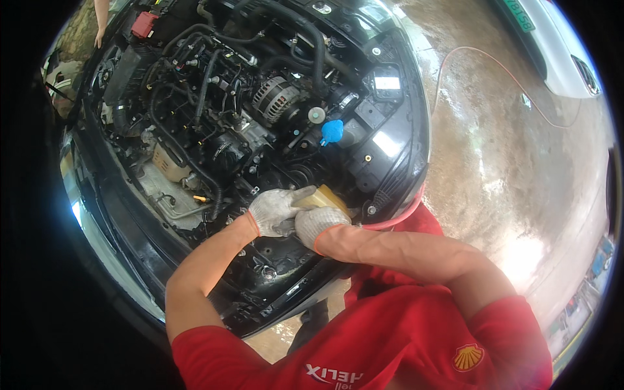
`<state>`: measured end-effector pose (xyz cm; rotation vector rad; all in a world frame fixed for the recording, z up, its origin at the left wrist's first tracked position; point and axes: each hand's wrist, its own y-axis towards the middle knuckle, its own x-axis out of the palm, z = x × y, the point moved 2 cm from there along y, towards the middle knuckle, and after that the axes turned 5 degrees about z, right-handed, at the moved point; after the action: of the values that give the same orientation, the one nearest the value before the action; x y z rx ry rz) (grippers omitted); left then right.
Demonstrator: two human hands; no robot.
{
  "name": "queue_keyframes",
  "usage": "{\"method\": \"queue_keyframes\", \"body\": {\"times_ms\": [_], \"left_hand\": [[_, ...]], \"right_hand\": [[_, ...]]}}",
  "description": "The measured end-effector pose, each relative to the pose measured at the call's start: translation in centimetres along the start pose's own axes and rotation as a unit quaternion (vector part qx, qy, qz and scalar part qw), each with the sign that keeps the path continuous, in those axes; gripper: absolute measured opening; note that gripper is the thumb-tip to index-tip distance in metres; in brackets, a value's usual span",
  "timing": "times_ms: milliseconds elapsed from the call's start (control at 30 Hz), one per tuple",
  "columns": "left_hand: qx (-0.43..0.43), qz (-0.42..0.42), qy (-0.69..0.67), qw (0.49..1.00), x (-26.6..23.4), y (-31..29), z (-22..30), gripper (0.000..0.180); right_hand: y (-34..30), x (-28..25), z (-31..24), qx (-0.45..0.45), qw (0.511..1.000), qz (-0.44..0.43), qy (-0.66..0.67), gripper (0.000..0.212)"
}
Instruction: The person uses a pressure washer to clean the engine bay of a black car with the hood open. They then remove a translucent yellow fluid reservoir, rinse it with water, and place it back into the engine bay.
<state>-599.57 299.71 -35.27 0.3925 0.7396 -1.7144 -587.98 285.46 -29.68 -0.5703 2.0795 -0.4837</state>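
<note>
A: What are the fingers doing?

B: On the off-white, knit-gloved left hand (274,212), the uppermost finger stretches right, against a pale yellow, boxy piece (330,197). The off-white, knit-gloved right hand (318,226) curls at its near side.

A: Gripping it?

B: I cannot tell for either hand; the 2 gloves cover its near part, and the fingertips are mostly hidden.

A: And the piece itself?

B: It sits tilted at the near right part of the open black engine bay (354,162).

A: What lies around it?

B: Beyond it is a bright blue plastic cap (332,132), with a round grey metallic disc (316,115) just beside it. Farther up is a silver, slotted, rounded metal housing (275,98). Left of the hands, a small orange plastic handle (201,198) shows.

A: Farther out?

B: A red plastic cover (144,25) at the upper left, near another person's bare hand (99,36). On the right, a thin pink hose (484,53) curves over the shiny concrete floor (468,136) toward a white car (564,62).
</note>
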Motion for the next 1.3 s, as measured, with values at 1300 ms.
{"method": "queue_keyframes", "body": {"times_ms": [1300], "left_hand": [[0.048,0.029,0.119,0.991,-2.5,2.2,3.7,0.050]], "right_hand": [[-0.7,-0.9,0.0,0.108,0.970,0.014,0.219,0.037]]}}
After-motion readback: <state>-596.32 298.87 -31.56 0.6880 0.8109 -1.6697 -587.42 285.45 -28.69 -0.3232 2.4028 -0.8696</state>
